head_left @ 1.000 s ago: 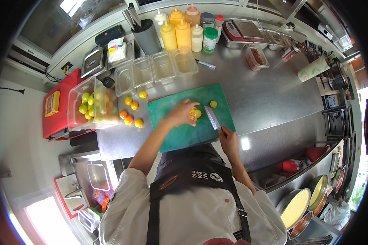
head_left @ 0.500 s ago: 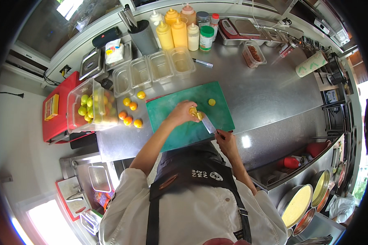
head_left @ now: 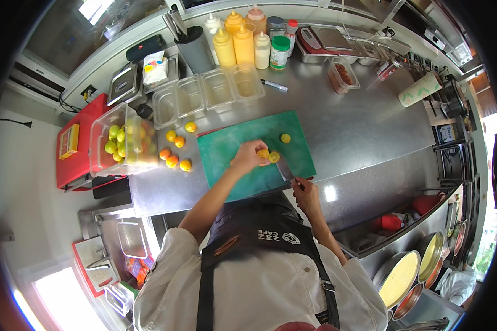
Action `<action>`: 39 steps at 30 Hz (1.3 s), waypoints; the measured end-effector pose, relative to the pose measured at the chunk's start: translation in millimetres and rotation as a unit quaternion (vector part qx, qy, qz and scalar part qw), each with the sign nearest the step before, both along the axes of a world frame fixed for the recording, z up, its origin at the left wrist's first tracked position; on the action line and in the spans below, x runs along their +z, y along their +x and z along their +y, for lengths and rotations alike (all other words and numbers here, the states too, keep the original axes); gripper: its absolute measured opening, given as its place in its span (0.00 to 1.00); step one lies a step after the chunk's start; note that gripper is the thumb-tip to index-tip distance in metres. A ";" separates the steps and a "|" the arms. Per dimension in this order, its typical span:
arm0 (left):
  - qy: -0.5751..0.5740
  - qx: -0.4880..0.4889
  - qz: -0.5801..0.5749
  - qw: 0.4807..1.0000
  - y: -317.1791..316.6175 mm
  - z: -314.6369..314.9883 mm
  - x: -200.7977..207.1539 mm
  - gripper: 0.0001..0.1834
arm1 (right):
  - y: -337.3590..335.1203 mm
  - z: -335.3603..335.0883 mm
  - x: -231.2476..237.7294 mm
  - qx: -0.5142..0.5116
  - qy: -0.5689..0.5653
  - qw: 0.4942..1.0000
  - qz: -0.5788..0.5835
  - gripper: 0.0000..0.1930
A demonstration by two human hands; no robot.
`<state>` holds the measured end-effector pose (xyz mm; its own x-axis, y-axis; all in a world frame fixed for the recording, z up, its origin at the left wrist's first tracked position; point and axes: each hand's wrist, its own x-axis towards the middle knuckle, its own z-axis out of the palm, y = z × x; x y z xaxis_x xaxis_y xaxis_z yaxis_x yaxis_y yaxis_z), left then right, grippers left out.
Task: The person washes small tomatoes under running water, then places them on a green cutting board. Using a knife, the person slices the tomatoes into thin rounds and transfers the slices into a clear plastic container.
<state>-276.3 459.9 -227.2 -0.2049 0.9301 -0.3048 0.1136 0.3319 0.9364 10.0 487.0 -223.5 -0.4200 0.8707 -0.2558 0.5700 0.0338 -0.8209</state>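
My right hand (head_left: 307, 195) is closed around the dark handle of a knife (head_left: 285, 170), its broad blade pointing up and left over the green cutting board (head_left: 232, 176). Against the board, the fingers of my left hand (head_left: 250, 155) curl round a yellow-orange citrus piece (head_left: 263, 154). Right beside it, near the blade's tip, a cut citrus half (head_left: 274, 157) shows its pale yellow face. One more citrus piece (head_left: 285, 138) lies alone toward the board's far right. Several whole orange citrus fruits (head_left: 179, 142) rest on the steel counter left of the board.
A clear tub (head_left: 102, 140) of green and orange fruit stands at the left. Clear plastic containers (head_left: 215, 91) line up behind the board, with squeeze bottles (head_left: 243, 47) and a knife block (head_left: 196, 51) beyond. A marker (head_left: 274, 85) and a tub of reddish food (head_left: 342, 76) sit farther right.
The citrus by the blade has come apart, and a half now lies cut face up to the right of my left fingers. Both hands have moved only slightly.
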 end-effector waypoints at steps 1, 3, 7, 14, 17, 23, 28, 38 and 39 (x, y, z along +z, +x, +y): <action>0.014 -0.003 -0.008 1.000 0.5 0.0 -2.3 0.29 | 0.8 -0.6 0.5 0.004 -0.008 1.000 -0.004 0.17; 0.058 -0.009 0.049 0.997 3.1 1.0 -6.6 0.30 | 0.9 -1.7 2.8 0.009 -0.035 0.999 0.004 0.17; 0.122 0.004 0.214 0.969 7.7 4.5 -9.5 0.29 | -5.7 -4.1 12.0 0.002 -0.080 0.996 0.050 0.17; 0.066 0.083 -0.127 0.986 -9.4 0.2 15.8 0.22 | -21.5 -2.5 41.4 -0.032 -0.134 0.983 0.125 0.17; 0.073 0.154 -0.050 0.984 -40.0 4.5 46.4 0.19 | -25.7 2.7 53.9 -0.045 -0.121 0.981 0.145 0.16; 0.119 0.228 0.328 0.909 -133.8 52.6 121.5 0.27 | -25.2 10.9 48.6 -0.055 -0.110 0.984 0.131 0.12; 0.117 0.163 0.509 0.837 -118.2 29.6 102.1 0.25 | -11.0 8.2 20.8 0.024 0.038 0.996 0.075 0.11; 0.077 -0.101 0.252 0.959 -19.6 -74.6 18.9 0.12 | 9.6 -44.0 12.4 -0.053 -0.284 0.941 0.179 0.15; 0.089 -0.125 0.250 0.956 -8.0 -73.1 17.3 0.11 | 10.4 -49.9 8.1 -0.056 -0.299 0.936 0.177 0.16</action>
